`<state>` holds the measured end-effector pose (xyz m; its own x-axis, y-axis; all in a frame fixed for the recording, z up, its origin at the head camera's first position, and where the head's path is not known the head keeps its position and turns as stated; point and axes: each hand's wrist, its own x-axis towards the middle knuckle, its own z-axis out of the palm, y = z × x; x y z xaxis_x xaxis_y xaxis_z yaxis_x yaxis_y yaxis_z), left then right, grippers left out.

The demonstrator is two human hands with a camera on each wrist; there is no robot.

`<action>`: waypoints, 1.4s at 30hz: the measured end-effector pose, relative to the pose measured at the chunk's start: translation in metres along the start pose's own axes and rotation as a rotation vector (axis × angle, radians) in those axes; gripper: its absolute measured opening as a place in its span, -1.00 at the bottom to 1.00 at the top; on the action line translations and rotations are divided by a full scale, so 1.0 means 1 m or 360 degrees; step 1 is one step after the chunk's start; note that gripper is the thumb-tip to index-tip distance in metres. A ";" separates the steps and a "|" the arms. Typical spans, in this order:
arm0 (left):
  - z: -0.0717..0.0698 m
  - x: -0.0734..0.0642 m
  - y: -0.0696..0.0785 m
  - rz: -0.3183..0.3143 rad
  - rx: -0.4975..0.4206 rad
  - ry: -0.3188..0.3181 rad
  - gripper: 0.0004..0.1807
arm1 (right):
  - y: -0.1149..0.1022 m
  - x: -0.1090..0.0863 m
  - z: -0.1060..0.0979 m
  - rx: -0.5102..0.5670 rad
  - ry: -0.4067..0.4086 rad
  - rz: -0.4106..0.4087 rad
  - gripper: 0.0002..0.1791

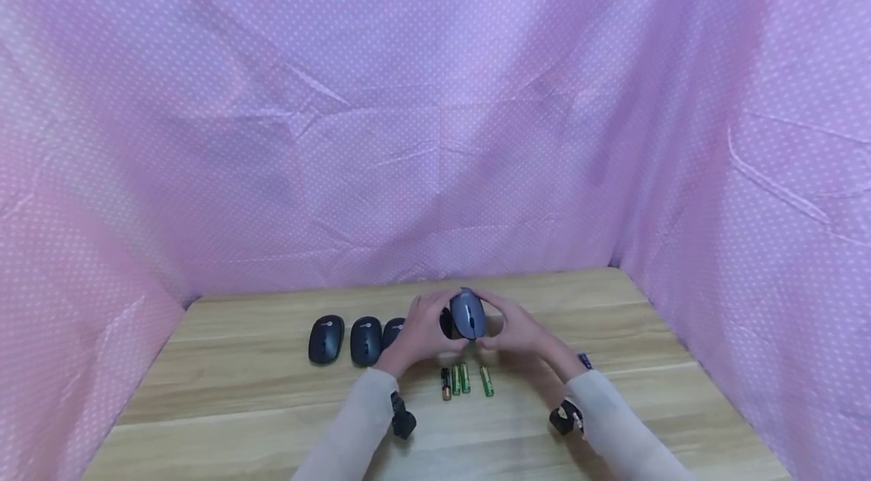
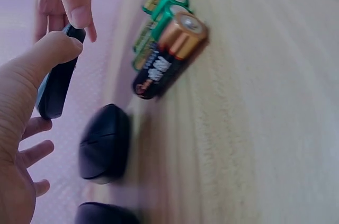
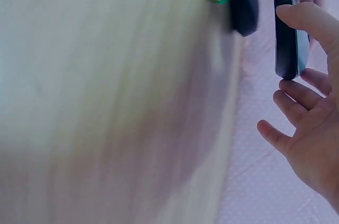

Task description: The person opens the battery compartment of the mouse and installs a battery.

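Observation:
A grey-blue computer mouse (image 1: pixel 468 313) is held up over the table between both hands, its button side facing the head camera. My left hand (image 1: pixel 427 326) grips it by its ends, thumb on the near end and fingertips at the far end. From the other side my right hand (image 1: pixel 515 326) pinches it the same way. In the right wrist view the mouse (image 3: pixel 288 44) shows edge-on, with that hand's other fingers spread. Just below the hands lie a black-and-copper battery (image 2: pixel 169 57) and several green batteries (image 1: pixel 486 381).
To the left, a dark mouse (image 1: pixel 327 339) and a second one (image 1: pixel 366 341) lie on the wooden table (image 1: pixel 224 390). A third mouse (image 1: pixel 392 331) is partly covered by the left hand. Another dark mouse (image 1: pixel 445 322) shows behind that hand. Pink dotted cloth (image 1: pixel 435 125) surrounds the table.

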<state>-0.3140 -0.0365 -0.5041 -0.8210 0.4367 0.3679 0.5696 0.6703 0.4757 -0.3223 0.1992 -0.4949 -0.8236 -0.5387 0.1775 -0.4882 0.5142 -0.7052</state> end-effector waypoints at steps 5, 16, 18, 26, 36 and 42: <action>-0.014 -0.006 0.001 0.0031 -0.0138 0.0093 0.01 | -0.016 0.001 -0.003 0.0004 0.0063 -0.0094 0.07; -0.056 -0.030 0.011 -0.0086 -0.0443 0.0188 -0.08 | -0.053 0.006 -0.005 0.0160 0.0130 -0.0212 -0.04; -0.064 -0.034 0.014 -0.0095 -0.0462 0.0213 -0.10 | -0.061 0.008 -0.004 0.0210 0.0133 -0.0221 -0.06; -0.083 -0.046 0.017 -0.0130 -0.0624 0.0374 -0.31 | -0.091 0.017 0.006 0.0490 0.0206 -0.0296 -0.31; -0.084 -0.044 0.015 -0.0223 -0.0562 0.0562 -0.52 | -0.102 0.032 0.029 0.0548 0.0392 -0.0148 -0.52; -0.087 -0.038 0.015 -0.0199 -0.0338 0.0681 -0.61 | -0.108 0.037 0.033 0.0492 0.0508 -0.0077 -0.59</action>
<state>-0.2705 -0.0956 -0.4415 -0.8193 0.0449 0.5716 0.4995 0.5451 0.6733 -0.2907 0.1021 -0.4349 -0.8735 -0.2993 0.3840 -0.4590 0.2437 -0.8543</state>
